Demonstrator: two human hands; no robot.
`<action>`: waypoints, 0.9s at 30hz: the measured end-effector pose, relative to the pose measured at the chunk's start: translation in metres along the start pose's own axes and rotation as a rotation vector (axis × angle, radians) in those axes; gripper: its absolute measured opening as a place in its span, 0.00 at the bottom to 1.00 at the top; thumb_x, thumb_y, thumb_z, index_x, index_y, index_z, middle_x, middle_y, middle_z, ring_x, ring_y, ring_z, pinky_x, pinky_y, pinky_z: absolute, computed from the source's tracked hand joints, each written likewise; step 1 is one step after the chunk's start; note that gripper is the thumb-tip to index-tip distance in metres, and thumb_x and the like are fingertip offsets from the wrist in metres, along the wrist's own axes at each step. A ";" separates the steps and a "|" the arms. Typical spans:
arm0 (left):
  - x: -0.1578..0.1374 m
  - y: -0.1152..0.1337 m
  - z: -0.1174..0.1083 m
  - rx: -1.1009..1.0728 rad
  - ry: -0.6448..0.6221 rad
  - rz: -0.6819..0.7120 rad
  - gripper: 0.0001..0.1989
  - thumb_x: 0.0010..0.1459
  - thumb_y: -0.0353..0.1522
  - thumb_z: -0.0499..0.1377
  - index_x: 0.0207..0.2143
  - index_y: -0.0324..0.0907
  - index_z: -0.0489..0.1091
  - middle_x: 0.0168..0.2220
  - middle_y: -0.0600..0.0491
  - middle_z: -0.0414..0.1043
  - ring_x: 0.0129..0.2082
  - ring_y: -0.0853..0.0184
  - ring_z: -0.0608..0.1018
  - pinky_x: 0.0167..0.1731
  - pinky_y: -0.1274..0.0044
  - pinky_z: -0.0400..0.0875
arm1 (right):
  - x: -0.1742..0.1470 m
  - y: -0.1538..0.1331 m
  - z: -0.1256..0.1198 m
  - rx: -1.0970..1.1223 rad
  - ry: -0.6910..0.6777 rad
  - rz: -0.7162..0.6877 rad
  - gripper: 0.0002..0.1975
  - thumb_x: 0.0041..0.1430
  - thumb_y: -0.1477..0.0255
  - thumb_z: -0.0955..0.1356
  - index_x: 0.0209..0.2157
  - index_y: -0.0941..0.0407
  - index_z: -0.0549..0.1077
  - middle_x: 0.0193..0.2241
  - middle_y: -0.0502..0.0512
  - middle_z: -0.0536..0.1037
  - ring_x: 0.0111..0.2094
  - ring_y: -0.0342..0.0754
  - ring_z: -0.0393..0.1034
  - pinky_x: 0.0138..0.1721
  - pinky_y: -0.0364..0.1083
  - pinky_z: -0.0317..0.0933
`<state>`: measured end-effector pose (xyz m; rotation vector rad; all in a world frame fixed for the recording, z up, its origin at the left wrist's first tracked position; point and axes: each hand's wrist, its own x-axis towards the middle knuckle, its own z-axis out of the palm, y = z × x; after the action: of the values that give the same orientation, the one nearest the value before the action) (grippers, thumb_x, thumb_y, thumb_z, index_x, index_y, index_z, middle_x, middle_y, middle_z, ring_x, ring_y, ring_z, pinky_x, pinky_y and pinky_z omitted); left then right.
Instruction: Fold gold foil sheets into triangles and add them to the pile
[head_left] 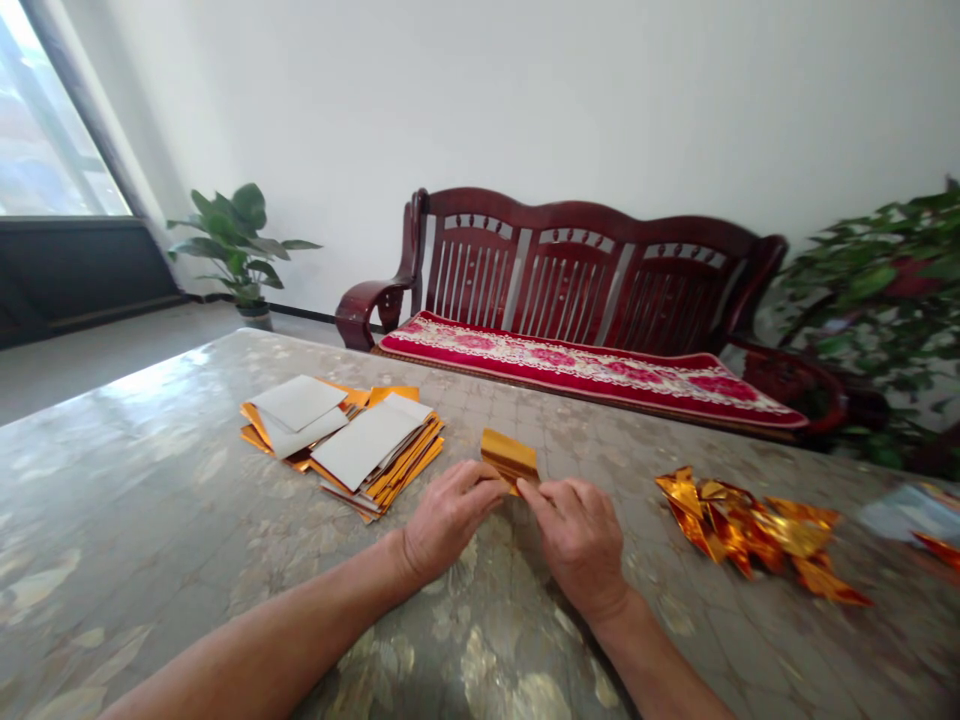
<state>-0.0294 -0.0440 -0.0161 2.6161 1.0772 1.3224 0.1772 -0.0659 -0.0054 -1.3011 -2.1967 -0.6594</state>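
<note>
A small sheet of gold foil paper point(510, 453) is held between my two hands above the table, its near edge curled or folded at the fingertips. My left hand point(456, 515) pinches the left end of that edge. At the right end, my right hand point(577, 535) grips it with thumb and fingers. To the left lies a loose stack of foil paper sheets point(371, 440), several with their white backs up and orange-gold edges showing. Shiny folded gold foil pieces point(757, 530) sit in a heap to the right of my right hand.
The table point(187, 560) has a glossy, flower-patterned cover. A clear plastic bag point(911, 515) lies at its right edge. Beyond stands a dark red wooden bench point(577, 270) with a red patterned cushion point(585, 365). Potted plants point(236, 240) flank the bench.
</note>
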 end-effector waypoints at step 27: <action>0.013 -0.015 0.001 0.047 -0.464 -0.447 0.14 0.65 0.35 0.53 0.33 0.42 0.77 0.34 0.52 0.79 0.37 0.65 0.77 0.36 0.77 0.64 | 0.002 0.015 0.020 0.405 -0.373 0.280 0.14 0.67 0.68 0.63 0.34 0.52 0.79 0.32 0.52 0.78 0.40 0.47 0.68 0.40 0.44 0.59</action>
<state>-0.0320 -0.0249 -0.0120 2.3283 1.4807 0.5733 0.1860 -0.0458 -0.0176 -1.5529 -2.2055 0.1440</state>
